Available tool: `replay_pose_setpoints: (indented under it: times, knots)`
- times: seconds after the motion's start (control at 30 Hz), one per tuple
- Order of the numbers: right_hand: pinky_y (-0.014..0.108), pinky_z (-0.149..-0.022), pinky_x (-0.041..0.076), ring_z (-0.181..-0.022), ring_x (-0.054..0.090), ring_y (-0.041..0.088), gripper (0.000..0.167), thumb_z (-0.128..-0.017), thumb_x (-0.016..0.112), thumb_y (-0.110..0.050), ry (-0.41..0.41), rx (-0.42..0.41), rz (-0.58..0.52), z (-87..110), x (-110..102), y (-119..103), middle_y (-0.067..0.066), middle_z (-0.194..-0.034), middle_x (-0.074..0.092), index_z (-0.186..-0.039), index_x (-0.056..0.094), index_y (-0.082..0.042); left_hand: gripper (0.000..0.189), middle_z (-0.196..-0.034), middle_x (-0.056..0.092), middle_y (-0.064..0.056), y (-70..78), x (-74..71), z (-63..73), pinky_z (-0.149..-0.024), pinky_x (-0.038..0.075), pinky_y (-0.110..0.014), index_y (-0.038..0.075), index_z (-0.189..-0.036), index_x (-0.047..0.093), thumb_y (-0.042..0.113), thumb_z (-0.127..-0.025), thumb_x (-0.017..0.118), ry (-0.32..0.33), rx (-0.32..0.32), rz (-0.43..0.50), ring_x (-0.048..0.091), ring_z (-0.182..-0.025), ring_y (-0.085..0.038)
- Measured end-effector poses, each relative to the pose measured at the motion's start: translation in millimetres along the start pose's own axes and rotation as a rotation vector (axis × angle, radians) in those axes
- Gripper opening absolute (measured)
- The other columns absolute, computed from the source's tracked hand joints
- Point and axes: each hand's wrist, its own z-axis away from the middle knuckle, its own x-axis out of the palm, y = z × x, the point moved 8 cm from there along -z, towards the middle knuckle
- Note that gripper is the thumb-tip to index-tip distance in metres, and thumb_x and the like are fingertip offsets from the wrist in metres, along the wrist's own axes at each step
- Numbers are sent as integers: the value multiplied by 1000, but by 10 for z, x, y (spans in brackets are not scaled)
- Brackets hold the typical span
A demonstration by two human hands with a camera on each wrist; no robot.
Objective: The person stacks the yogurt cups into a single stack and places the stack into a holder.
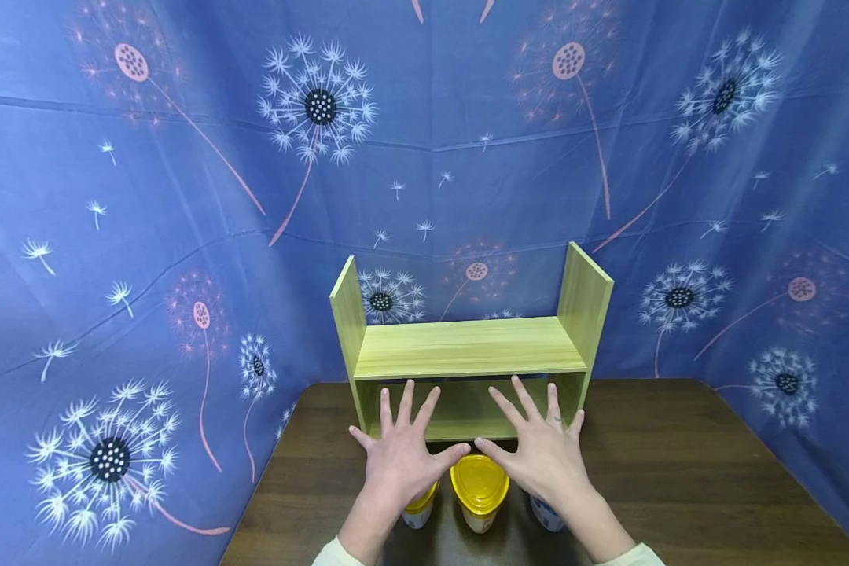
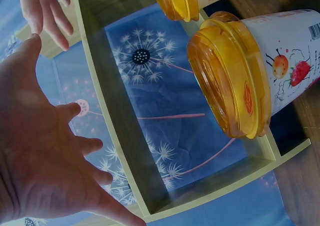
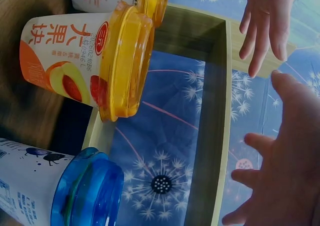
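Observation:
Both hands are held out above the table with spread fingers and nothing in them. My left hand is over a yellow-lidded cup that it partly covers in the head view. My right hand overlaps a blue-lidded cup, whose lid shows in the right wrist view. Between the hands stands another yellow-lidded cup, upright, with a peach picture on its side in the right wrist view. The thumb tips come close to its lid in the head view. The left cup carries cartoon fruit.
A pale wooden two-tier shelf stands behind the cups, with raised side panels and an open lower compartment. The dark wooden table extends to both sides. A blue dandelion-print cloth hangs behind and around it.

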Motion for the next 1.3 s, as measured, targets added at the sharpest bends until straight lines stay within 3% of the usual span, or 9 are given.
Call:
replay_pose_setpoints:
  times: [0.23,0.57,0.8,1.07,1.3]
  knots:
    - [88,-98,5,-144,15,58,84,-86,47,-83,-29,0,10,31,7,27,8,-163,32,-154,44,-34,94,-168,19,-4,-7,10,10,-88,8,-93,43,-158,29,88,-79,49,-8,0,8,6,-151,-45]
    - [87,-100,4,-148,10,53,86,-86,48,-82,30,18,-50,51,-156,153,6,-166,24,-158,33,-37,96,-168,18,-4,-26,-46,33,-90,12,-92,46,-158,26,91,-76,48,11,-4,4,8,-151,-45]
    - [87,-98,9,-146,15,54,85,-86,51,-80,12,35,-98,97,-93,250,11,-165,26,-157,35,-36,96,-167,20,-5,-40,-26,35,-89,17,-91,44,-157,30,88,-75,56,8,21,43,13,-151,-45]
    - [89,-90,22,-138,27,60,96,-80,53,-85,-74,99,-142,258,203,593,20,-160,29,-156,37,-29,101,-164,26,-10,-287,257,103,-83,18,-93,40,-155,36,74,-69,77,-78,-2,204,17,-148,-49]
    - [88,-84,30,-134,31,64,102,-74,63,-84,-140,109,-165,418,446,821,25,-157,33,-154,39,-25,103,-159,33,-15,-571,597,207,-74,20,-94,35,-152,41,75,-66,79,-136,-22,285,26,-143,-52]
